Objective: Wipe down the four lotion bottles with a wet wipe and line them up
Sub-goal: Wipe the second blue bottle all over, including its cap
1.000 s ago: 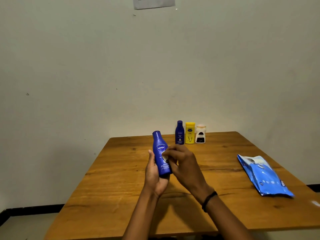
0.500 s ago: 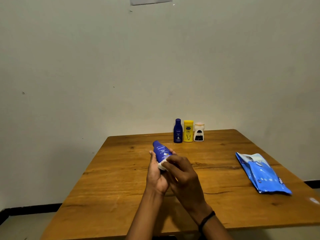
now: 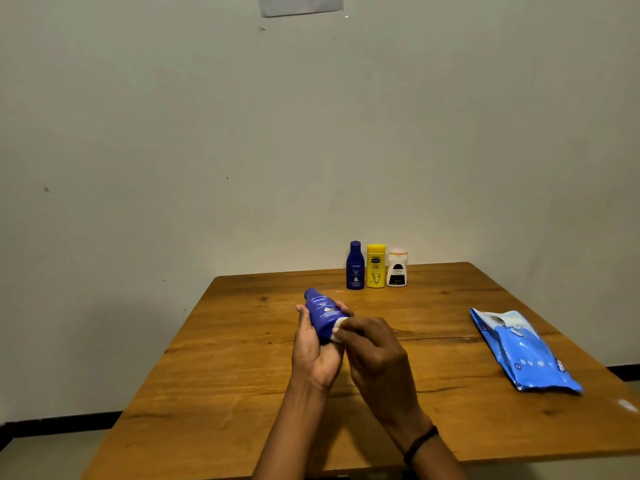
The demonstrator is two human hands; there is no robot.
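— Where is the bottle being wiped?
— The left hand (image 3: 317, 355) holds the dark blue plastic lotion bottle (image 3: 323, 315) above the brown wooden table (image 3: 242, 393). The bottle is tilted, with its cap away from the person. The fingers are curled round its lower body.
— And the right hand (image 3: 375, 358)?
— Its fingertips are pressed together and pinch a small white wet wipe (image 3: 337, 329) against the bottle's lower right side.
— What is further away?
— On the right, a blue soft pack of wipes (image 3: 523, 351) lies flat. At the far edge three bottles stand upright in a close row: a second dark blue bottle (image 3: 355, 266), a yellow bottle (image 3: 375, 266) and a white bottle with a dark label (image 3: 397, 270).
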